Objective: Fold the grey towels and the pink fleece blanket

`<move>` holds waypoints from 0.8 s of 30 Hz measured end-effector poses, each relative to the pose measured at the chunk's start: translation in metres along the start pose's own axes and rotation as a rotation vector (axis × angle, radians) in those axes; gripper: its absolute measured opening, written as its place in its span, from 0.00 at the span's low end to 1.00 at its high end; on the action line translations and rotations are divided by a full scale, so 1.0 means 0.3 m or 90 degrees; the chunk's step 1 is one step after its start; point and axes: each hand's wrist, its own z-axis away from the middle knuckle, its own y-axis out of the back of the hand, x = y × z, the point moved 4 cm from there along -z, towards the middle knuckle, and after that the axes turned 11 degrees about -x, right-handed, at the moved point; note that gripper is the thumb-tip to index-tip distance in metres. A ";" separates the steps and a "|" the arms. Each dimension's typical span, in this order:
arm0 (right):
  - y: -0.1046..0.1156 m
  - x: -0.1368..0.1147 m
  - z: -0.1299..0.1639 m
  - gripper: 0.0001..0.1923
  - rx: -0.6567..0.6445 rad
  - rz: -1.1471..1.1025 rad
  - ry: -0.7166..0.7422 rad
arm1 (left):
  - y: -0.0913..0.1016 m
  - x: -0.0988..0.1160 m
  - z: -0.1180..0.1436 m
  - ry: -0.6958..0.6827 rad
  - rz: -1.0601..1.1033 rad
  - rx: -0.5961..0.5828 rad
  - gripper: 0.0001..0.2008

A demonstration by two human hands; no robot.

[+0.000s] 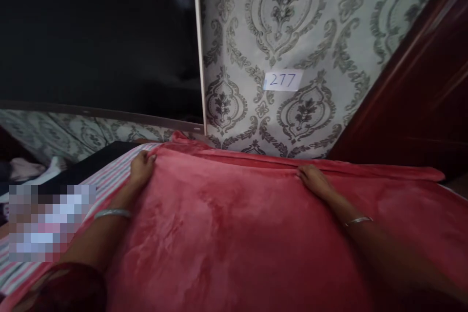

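Observation:
A pinkish-red plush blanket (234,224) spreads across most of the lower view, with a folded strip along its far edge by the wall. My left hand (142,168) grips the blanket near its far left corner, fingers closed on the cloth. Farther right, my right hand (311,179) pinches the same far edge, just in front of the folded strip. Between the two hands the cloth lies fairly smooth, with some creases at the left. Under the blanket's left side shows a striped sheet (113,175) in white, pink and grey.
A large dark television screen (98,39) fills the upper left. Patterned wallpaper (234,34) stands behind, bearing a paper label (283,80) marked 277. Dark red glossy wood (413,92) slants down at the right. A black edge (91,163) and a blurred-out patch are at the left.

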 end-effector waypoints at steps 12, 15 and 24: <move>-0.132 0.038 -0.063 0.14 0.095 -0.066 -0.048 | -0.144 -0.035 -0.041 0.046 -0.082 -0.101 0.20; -0.115 0.034 -0.055 0.13 0.066 -0.067 -0.062 | -0.121 -0.025 -0.045 0.042 -0.073 -0.154 0.23; -0.147 0.114 -0.048 0.13 -0.033 -0.037 -0.080 | -0.033 -0.192 0.071 0.063 0.039 -0.401 0.28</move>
